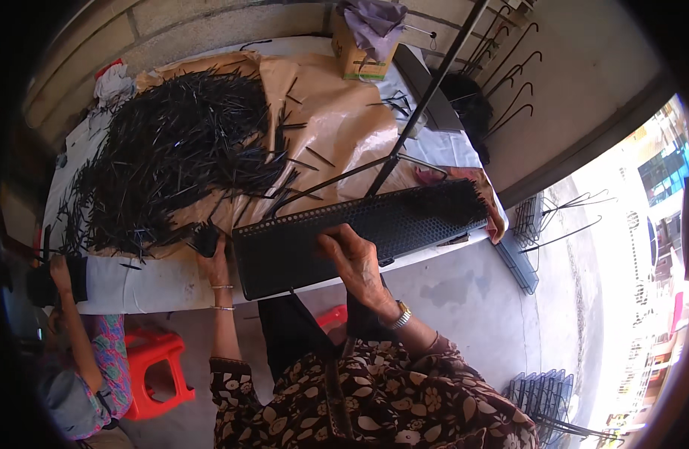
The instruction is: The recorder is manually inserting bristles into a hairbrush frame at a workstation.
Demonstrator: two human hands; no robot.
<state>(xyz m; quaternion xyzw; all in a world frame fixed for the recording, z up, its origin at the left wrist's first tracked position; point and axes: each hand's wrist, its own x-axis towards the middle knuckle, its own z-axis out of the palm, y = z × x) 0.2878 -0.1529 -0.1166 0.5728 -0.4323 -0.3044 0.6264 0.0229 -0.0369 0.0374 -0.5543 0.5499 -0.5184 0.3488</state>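
In front of me at the table's near edge lies a long black perforated rack (285,258), with a thin metal rod frame (393,159) rising from its far side. Its right end is densely packed with thin black pieces (445,202), while the left and middle holes show bare. My right hand (353,266) is closed in a pinch over the middle of the rack; whatever sits between its fingertips is too small to make out. Beside the rack's left end, my left hand (214,262) grips a bunch of thin black pointed pieces (203,239).
A big heap of similar black pieces (172,150) covers brown paper (322,90) on the table. Behind stands a yellow box (367,63) with purple cloth. Another person's hand (60,275) is at the left, near a red stool (154,374). Hooked racks (543,396) stand on the floor.
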